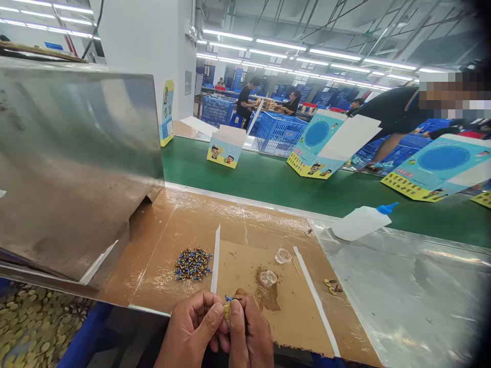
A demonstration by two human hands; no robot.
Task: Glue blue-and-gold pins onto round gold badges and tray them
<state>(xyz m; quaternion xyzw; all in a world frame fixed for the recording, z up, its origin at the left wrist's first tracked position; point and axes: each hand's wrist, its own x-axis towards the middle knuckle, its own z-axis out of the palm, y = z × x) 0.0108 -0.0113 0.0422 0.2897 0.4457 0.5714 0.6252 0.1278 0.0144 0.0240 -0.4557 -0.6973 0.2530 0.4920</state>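
My left hand (197,327) and my right hand (247,329) meet at the front edge of the cardboard, both closed in a pinch. Between their fingertips is a small yellow piece (226,311) with a small blue part (229,299) at its top; the fingers hide most of it. A pile of small blue, dark and yellow pieces (193,265) lies to the left. On the cardboard mat (291,317) are a clear round dish (267,278) amid a brown wet stain, another clear dish (283,256) and a thin wooden stick (296,267). Several yellow pieces (333,286) lie farther right.
A metal box (80,168) stands on the left, above a blue bin (82,335) of yellow pieces. Beyond the table runs a green conveyor belt (261,176) carrying printed boxes (318,143). A white squeeze bottle (362,222) lies at its edge. A person (391,110) leans in behind the belt.
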